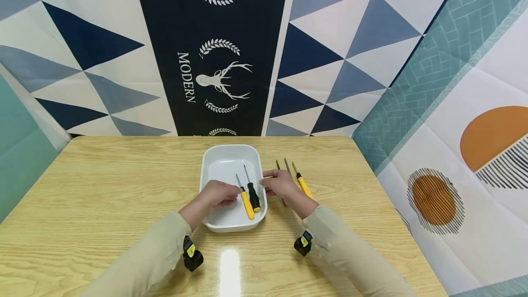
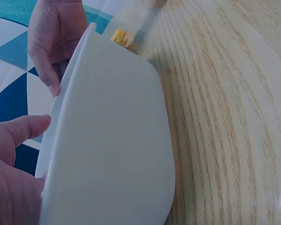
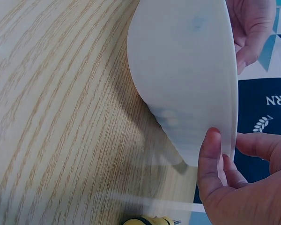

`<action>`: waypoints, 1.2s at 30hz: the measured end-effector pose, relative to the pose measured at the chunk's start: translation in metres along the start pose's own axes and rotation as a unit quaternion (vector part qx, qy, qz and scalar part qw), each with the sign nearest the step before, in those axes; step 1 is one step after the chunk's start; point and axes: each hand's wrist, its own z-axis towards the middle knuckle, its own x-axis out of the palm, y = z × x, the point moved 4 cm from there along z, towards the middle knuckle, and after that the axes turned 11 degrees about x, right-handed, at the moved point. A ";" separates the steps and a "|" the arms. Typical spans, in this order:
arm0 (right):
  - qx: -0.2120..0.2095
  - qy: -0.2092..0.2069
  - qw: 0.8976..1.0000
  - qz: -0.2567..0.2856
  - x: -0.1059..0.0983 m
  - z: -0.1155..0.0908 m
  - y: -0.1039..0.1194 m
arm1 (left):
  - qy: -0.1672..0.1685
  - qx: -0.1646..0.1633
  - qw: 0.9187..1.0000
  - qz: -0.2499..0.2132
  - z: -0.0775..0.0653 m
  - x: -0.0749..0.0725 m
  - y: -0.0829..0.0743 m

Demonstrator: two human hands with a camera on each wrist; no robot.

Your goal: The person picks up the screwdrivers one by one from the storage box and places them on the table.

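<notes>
A white tray (image 1: 218, 224) stands on the wooden table. Inside it lie a yellow-handled screwdriver (image 1: 247, 203) and a black-handled screwdriver (image 1: 253, 196), side by side with their shafts pointing away from me. My left hand (image 1: 218, 192) reaches over the tray's left side, its loosely bent fingertips right by the yellow screwdriver's collar. At the tray's right edge, my right hand (image 1: 282, 184) pinches the rim. In the right wrist view, fingers (image 3: 210, 157) lie against the tray's outer wall, with another finger over the rim.
Right of the tray, another yellow screwdriver (image 1: 304, 186) lies on the table (image 1: 103, 187). Two more shafts (image 1: 287, 165) show beside it, their handles mostly hidden by my right hand and wrist. Patterned cloth (image 1: 222, 58) hangs behind the table's far edge.
</notes>
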 end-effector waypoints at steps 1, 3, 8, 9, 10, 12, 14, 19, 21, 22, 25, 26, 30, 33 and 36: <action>0.000 0.000 1.000 -0.001 0.000 0.000 0.000 | -0.002 -0.003 1.000 -0.002 0.001 0.001 0.001; 0.001 -0.001 1.000 -0.001 -0.001 0.000 0.000 | -0.004 -0.005 1.000 -0.002 0.002 0.002 0.002; 0.002 -0.001 1.000 -0.001 0.000 -0.001 0.000 | -0.008 -0.015 1.000 -0.003 0.004 0.005 0.004; 0.003 -0.001 1.000 -0.001 0.000 -0.001 0.000 | -0.008 -0.018 1.000 -0.004 0.004 0.006 0.005; 0.003 -0.001 1.000 -0.001 0.000 -0.001 0.000 | -0.009 -0.021 1.000 -0.004 0.005 0.006 0.005; 0.003 0.000 1.000 -0.003 0.000 -0.001 0.000 | -0.011 -0.026 1.000 -0.007 0.006 0.007 0.007; 0.004 -0.002 1.000 -0.003 0.000 -0.001 0.000 | -0.012 -0.031 0.999 -0.007 0.008 0.008 0.008; 0.004 -0.004 1.000 -0.003 -0.001 0.001 0.000 | -0.018 -0.037 0.999 -0.006 0.010 0.008 0.008; 0.005 -0.003 1.000 -0.002 -0.002 0.001 -0.001 | -0.020 -0.038 0.999 -0.008 0.011 0.009 0.008; 0.005 -0.003 1.000 -0.002 -0.002 0.002 -0.001 | -0.020 -0.039 0.999 -0.008 0.011 0.009 0.009; 0.007 -0.002 1.000 0.000 -0.002 0.002 -0.001 | -0.021 -0.041 0.999 -0.010 0.011 0.009 0.009; 0.007 -0.001 1.000 0.001 -0.002 0.002 -0.001 | -0.021 -0.043 0.999 -0.009 0.011 0.009 0.010; 0.006 0.001 1.000 0.004 -0.002 0.001 0.000 | -0.023 -0.047 0.999 -0.007 0.013 0.011 0.011; 0.005 0.001 1.000 0.005 -0.002 0.000 0.000 | -0.025 -0.050 0.998 -0.006 0.013 0.012 0.010; 0.005 0.001 1.000 0.004 -0.003 0.000 -0.001 | -0.028 -0.052 0.998 -0.003 0.014 0.013 0.010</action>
